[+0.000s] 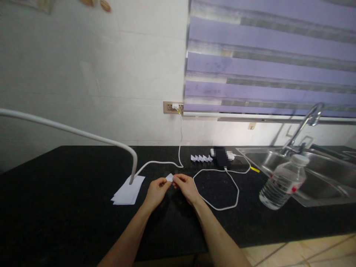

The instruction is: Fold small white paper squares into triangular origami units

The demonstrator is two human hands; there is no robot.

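Between my two hands is a small folded piece of white paper (170,177), held just above the dark countertop. My left hand (156,191) pinches its left side between thumb and fingers. On the right side, my right hand (187,186) grips it the same way, its fingertips close to the left ones. Left of my hands lies a loose stack of white paper sheets (126,194), partly crossed by a white cable. Farther back to the right, several small folded white paper pieces (201,158) stand in a row.
A white cable (69,128) arches in from the left. Beside the folded pieces lies a dark power bank (221,157), its looped white cord (238,193) spread on the countertop (69,222). Rightward stand a large water bottle (283,183), a steel sink (330,170) and a faucet (302,128).
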